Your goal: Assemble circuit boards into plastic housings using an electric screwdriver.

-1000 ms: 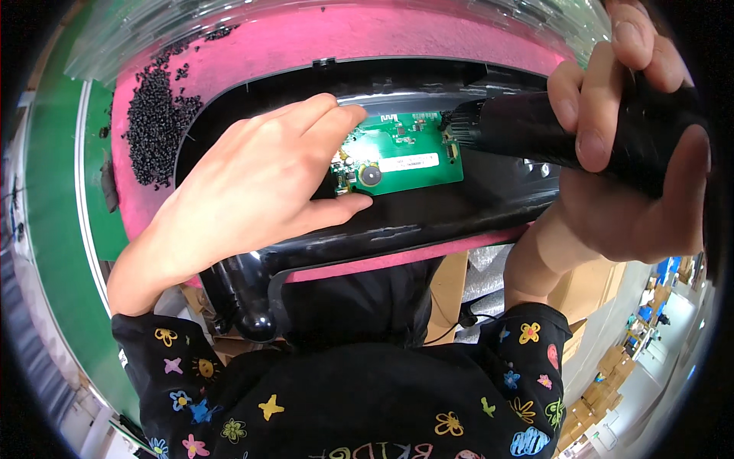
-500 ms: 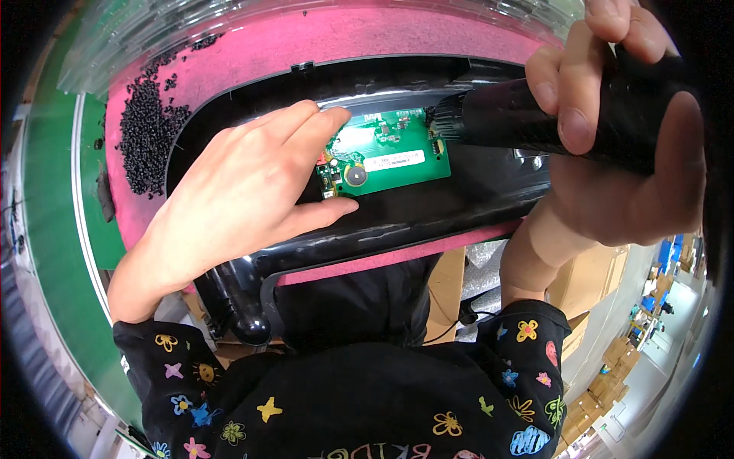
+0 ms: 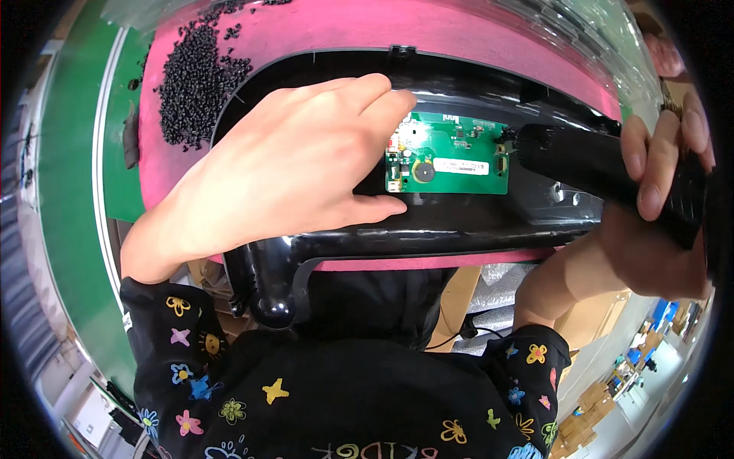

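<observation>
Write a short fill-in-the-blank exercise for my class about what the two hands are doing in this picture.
1. The left hand lies flat on the black plastic housing, beside a ____ circuit board.
2. The right hand grips a black power ____.
3. The housing rests on a ____ mat.
4. The pile of small screws is ____ in colour.

Missing words: green; screwdriver; pink; black

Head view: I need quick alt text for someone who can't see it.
A left hand lies flat on a black plastic housing, beside a green circuit board seated in it. The right hand grips a black power screwdriver, tip at the board's right edge. Small black screws lie heaped on the pink mat.
</observation>
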A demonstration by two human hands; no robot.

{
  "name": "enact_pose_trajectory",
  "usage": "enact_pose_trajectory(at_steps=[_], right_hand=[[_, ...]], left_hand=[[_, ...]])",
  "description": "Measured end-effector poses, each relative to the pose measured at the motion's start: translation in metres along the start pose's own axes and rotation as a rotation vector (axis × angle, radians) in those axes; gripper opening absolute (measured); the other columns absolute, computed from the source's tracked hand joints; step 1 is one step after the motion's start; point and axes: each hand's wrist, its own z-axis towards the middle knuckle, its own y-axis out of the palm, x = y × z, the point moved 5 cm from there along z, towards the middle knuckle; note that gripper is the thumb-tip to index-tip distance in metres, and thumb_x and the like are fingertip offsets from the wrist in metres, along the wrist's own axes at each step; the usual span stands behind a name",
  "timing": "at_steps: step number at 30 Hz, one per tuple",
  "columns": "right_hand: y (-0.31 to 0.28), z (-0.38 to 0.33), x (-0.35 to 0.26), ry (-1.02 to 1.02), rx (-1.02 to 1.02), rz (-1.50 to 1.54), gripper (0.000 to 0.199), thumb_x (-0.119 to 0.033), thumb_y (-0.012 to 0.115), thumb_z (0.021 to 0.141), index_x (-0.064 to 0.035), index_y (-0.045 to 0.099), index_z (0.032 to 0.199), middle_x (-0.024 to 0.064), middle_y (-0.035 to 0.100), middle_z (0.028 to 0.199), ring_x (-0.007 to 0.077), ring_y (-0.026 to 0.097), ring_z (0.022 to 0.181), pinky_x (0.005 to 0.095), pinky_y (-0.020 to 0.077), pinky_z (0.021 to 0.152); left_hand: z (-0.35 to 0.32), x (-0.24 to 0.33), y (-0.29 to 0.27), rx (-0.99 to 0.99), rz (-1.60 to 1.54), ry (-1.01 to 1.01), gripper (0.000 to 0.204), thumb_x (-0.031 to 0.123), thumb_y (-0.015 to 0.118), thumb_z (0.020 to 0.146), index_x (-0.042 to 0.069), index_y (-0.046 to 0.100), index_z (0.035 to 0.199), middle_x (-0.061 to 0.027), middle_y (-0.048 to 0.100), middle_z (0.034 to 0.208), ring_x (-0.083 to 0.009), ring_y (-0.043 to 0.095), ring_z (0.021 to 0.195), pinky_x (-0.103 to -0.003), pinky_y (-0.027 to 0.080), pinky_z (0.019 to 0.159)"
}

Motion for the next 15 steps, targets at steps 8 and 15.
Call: enact_pose_trajectory(at_steps=[8,15], right_hand=[[-0.006,-0.002,0.004,0.03,-0.082,0.042,0.054,-0.036,0.054,0.082,0.0047,0.049,0.117,0.0223,0.049,0.116,0.0109,0.047,0.063,0.029,0.0373,0.067],[-0.012,-0.002,0.006,0.044,-0.144,0.064,0.053,-0.036,0.055,0.082,0.0041,0.049,0.116,0.0215,0.049,0.115,0.0104,0.047,0.062,0.0283,0.0375,0.066]], left_hand=[[-0.003,0.0,0.0,0.014,0.006,0.044,0.069,0.025,0.085,0.066,0.0,0.056,0.123,-0.0135,0.055,0.093,-0.0336,0.059,0.078,-0.041,0.051,0.067],[-0.004,0.0,0.0,0.004,0.017,0.043,0.068,0.024,0.085,0.065,-0.001,0.056,0.122,-0.0128,0.055,0.092,-0.0324,0.058,0.075,-0.039,0.05,0.065]])
